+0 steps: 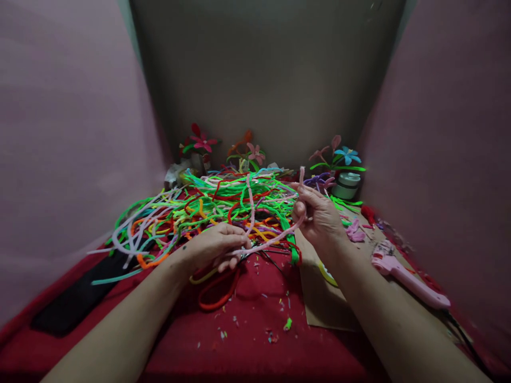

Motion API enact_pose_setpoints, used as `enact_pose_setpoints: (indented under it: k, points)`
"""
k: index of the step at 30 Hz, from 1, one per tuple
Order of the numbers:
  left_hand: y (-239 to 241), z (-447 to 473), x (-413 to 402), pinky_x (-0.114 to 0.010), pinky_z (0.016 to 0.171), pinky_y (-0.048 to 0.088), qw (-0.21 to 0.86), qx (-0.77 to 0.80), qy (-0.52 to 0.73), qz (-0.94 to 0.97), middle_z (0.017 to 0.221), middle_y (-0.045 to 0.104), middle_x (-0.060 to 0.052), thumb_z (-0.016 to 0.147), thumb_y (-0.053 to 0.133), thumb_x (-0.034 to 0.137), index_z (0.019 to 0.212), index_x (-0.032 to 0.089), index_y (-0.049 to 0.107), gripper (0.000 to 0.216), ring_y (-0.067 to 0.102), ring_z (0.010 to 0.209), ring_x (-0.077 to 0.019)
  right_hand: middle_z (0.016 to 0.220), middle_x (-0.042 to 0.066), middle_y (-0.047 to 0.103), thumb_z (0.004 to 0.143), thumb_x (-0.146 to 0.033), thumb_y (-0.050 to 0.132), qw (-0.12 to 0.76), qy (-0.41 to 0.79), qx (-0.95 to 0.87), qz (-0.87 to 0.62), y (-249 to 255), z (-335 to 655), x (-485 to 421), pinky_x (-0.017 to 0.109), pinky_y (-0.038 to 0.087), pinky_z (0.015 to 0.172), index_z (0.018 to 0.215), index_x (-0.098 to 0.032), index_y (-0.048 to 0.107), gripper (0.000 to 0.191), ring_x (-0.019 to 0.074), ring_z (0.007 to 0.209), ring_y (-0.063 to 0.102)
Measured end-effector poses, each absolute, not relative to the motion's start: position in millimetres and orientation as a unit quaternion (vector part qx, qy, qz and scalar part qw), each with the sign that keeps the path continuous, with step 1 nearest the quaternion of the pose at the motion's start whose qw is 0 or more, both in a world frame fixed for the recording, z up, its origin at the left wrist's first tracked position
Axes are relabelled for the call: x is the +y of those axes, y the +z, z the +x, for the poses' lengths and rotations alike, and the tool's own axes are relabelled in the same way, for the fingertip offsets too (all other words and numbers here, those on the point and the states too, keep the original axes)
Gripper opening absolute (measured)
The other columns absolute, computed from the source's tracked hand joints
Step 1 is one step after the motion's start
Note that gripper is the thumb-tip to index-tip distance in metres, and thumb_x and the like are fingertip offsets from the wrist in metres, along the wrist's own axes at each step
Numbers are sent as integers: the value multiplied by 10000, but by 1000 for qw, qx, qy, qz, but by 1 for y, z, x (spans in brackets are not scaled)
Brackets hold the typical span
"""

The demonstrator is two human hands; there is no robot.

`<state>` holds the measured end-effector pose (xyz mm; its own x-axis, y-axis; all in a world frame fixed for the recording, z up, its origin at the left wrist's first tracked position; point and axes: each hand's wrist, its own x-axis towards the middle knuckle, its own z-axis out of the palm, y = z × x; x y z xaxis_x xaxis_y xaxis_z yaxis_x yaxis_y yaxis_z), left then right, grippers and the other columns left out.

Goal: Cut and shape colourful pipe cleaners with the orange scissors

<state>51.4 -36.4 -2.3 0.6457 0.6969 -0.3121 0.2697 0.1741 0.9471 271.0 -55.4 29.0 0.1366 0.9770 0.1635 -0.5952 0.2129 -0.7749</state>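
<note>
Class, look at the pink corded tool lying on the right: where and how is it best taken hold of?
Probably around the middle of the pink corded tool, on its long, slim handle, coming from above. It lies with its bulkier head pointing away and left, and its cord leaves the near right end, so mid-handle avoids both. The right hand holds a pink fuzzy stem.

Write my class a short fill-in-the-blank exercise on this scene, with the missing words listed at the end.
1. The fuzzy stem stretched between the left hand and the right hand is coloured ____.
2. The cloth beneath the forearms is ____.
3. The corded tool lies on the person's ____ side.
4. The flower farthest to the right has petals coloured ____.

Missing words: pink; red; right; blue.
</note>
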Motion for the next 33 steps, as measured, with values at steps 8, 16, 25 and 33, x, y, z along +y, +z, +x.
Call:
enact_pose_setpoints:
  k: [8, 16, 25, 33]
  points:
    - [6, 65, -49, -216, 606, 474, 494, 369, 319, 720, 795, 643, -31, 748, 605, 390, 888, 153, 637, 277, 591, 682, -125, 332, -93, 378, 743, -256, 611, 585, 567, -496, -301, 39, 256, -80, 184, 274, 323, 758, -144, 647, 118, 42, 290, 280]
    - [13, 71, -64, -185, 476, 389, 463, 314, 530, 637, 689, 585, 4, 710, 665, 298, 783, 144, 664, 170, 480, 525, -65, 462, -49, 500, 741, -329, 636, 476, 612, -525, -350, 22, 228, -92, 154, 226, 293, 712, -131, 628, 200, 20, 303, 331]
    - [12, 71, -65, -178, 460, 361, 525, 297, 501, 621, 627, 539, 24, 742, 636, 281, 780, 143, 635, 143, 459, 491, -55, 426, -100, 351, 726, -330, 655, 481, 671, -446, -347, 8, 218, -93, 155, 136, 314, 692, -159, 539, 209, 22, 343, 177]
    - [7, 76, -64, -164, 490, 398, 627, 284, 528, 497, 454, 470, 61, 715, 675, 267, 695, 133, 623, 146, 394, 412, -23, 428, -120, 216, 750, -295, 603, 464, 715, -423, -307, 6, 211, -100, 172, 80, 340, 730, -156, 565, 145, 31, 367, 91]
